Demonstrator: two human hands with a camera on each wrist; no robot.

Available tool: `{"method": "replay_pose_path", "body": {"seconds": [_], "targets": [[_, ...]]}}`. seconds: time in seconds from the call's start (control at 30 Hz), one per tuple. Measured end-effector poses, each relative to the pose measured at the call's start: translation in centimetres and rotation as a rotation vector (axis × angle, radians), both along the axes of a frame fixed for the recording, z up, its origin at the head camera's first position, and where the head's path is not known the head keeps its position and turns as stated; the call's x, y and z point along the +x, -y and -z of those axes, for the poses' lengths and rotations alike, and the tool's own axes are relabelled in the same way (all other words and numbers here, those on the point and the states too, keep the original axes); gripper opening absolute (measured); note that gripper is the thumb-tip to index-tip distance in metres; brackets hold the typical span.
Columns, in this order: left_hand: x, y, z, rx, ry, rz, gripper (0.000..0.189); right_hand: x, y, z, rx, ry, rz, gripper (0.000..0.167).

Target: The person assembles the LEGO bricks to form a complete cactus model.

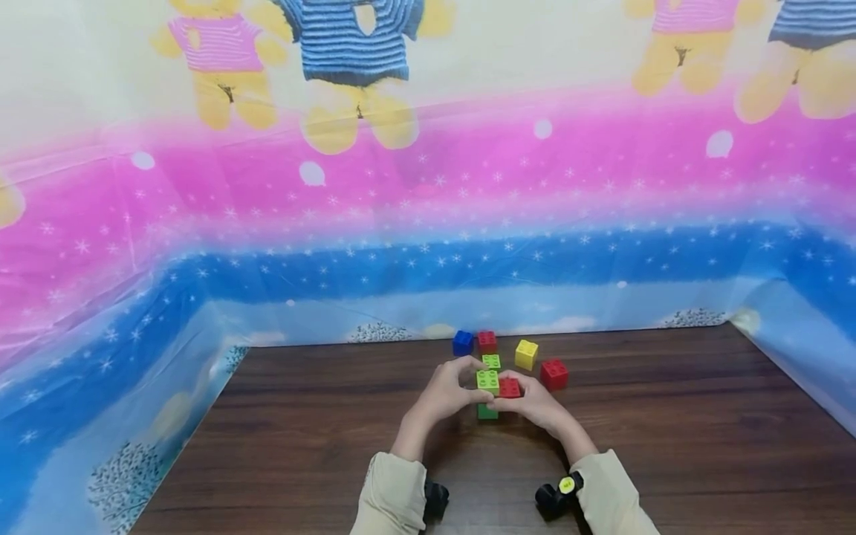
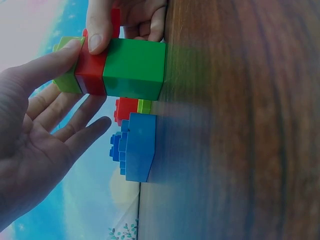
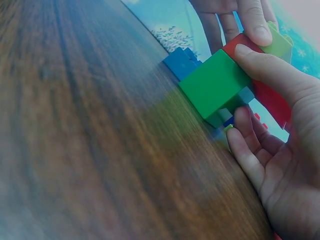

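Between both hands stands a stack with a green block [image 2: 135,70] at the bottom, a red brick [image 2: 92,72] in the middle and a lime brick [image 1: 487,380] on top. The red layer sticks out to the right past the lime brick in the head view. My left hand [image 1: 444,391] pinches the lime brick, its thumb on the near side and fingers behind. With the thumb across the red brick's near face, my right hand [image 1: 537,405] grips that brick from the right. In the right wrist view, the green block [image 3: 215,85] is low by the tabletop.
Behind the stack are a blue block [image 1: 463,343], a red block [image 1: 487,342] and another lime block [image 1: 491,361]. A yellow block [image 1: 526,354] and a second red block [image 1: 553,374] lie to the right. Printed cloth [image 1: 428,267] hangs along the wooden table's [image 1: 287,446] back edge.
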State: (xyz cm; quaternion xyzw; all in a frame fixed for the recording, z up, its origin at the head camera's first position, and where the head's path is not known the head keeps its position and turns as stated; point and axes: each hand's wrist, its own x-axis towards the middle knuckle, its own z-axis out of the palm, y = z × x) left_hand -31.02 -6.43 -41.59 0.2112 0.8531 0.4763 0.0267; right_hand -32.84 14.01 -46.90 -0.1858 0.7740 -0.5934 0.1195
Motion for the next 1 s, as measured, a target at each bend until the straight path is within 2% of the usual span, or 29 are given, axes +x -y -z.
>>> {"method": "replay_pose_path", "body": {"seconds": [0.43,0.77,1.0], "targets": [[0.0,0.4,-0.1,0.022,0.009,0.034,0.039,0.0,0.0,0.3,-0.011,-0.014,-0.004,0.044],[0.0,0.6,-0.3,0.02,0.018,0.057,0.039,0.1,-0.2,0.3,0.011,0.007,0.013,0.044],[0.0,1.2,-0.5,0.023,0.02,0.047,0.037,0.1,-0.1,0.1,0.025,-0.002,0.029,0.046]]}}
